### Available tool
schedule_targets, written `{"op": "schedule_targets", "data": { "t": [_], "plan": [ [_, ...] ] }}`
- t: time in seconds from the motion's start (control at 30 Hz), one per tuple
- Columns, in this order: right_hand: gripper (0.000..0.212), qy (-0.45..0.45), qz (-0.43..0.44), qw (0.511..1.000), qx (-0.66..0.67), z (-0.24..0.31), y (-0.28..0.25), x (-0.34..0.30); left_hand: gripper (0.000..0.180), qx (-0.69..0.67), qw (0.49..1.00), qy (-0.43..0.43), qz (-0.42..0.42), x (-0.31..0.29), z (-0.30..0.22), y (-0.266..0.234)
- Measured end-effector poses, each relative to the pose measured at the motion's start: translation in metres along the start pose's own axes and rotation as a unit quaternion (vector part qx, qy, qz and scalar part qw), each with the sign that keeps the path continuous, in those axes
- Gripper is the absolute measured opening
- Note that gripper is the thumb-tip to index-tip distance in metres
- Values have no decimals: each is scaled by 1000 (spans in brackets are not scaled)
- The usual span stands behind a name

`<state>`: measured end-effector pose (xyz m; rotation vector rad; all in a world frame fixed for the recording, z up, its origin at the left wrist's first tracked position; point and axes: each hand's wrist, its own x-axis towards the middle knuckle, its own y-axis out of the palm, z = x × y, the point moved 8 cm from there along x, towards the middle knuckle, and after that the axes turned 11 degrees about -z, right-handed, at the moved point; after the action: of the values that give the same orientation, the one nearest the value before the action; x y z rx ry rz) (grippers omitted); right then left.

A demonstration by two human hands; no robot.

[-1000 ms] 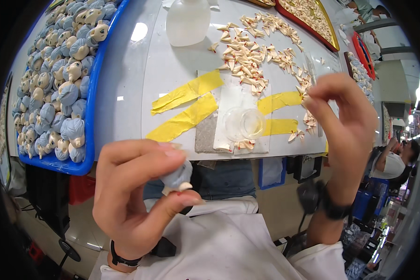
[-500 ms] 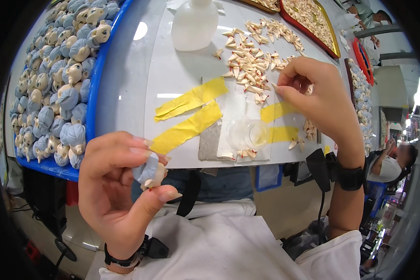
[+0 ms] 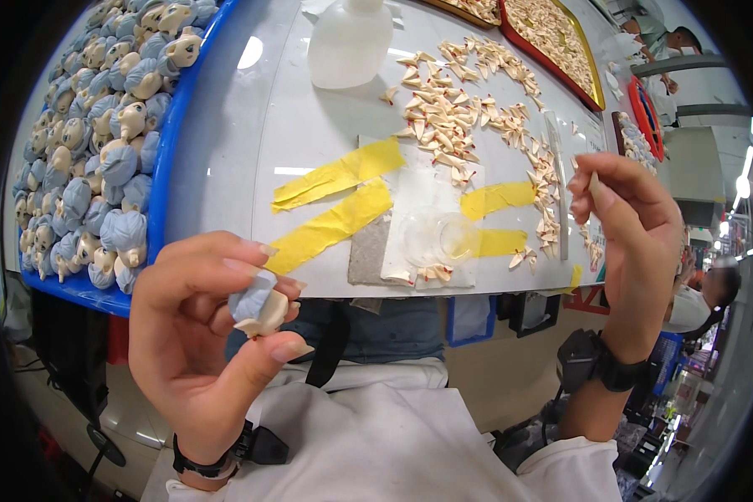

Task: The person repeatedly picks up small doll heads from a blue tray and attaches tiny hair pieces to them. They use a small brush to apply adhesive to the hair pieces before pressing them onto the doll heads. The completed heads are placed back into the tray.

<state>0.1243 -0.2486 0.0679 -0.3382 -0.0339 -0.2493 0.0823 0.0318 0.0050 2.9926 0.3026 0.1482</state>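
Between the thumb and fingers of my left hand (image 3: 205,326) is a small doll head (image 3: 259,308) with blue hair and a cream face part. A red spot shows at its lower end, next to my thumb. My right hand (image 3: 632,205) is raised over the right side of the table, thumb and fingers drawn together. A pale tip shows at its thumb, but I cannot make out whether it is a nail or a held piece. Several small cream pointed pieces (image 3: 443,117) with red ends lie spread on the table to the left of that hand.
A blue tray (image 3: 163,167) full of blue-haired doll heads stands at the left. A translucent bottle (image 3: 350,46), yellow tape strips (image 3: 339,174) and a small clear cup (image 3: 456,238) are on the table. Trays of cream pieces (image 3: 552,38) lie at the back. People sit farther right.
My right hand has moved away from the cream pieces, to the right and slightly nearer. My left hand still holds the doll head, which has turned a little.
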Motion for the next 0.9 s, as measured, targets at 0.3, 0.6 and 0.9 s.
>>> {"op": "schedule_targets", "data": {
  "t": [0.3,0.6,0.9],
  "plan": [
    [17,11,26,994,110,-17,0,-20,47,45,999,-14,11,-3,-3,2],
    [16,38,28,989,139,-23,6,-26,44,7,999,-17,30,-5,-2,4],
    [13,77,27,990,115,-23,10,-27,43,14,999,-29,19,-6,-1,2]
  ]
}}
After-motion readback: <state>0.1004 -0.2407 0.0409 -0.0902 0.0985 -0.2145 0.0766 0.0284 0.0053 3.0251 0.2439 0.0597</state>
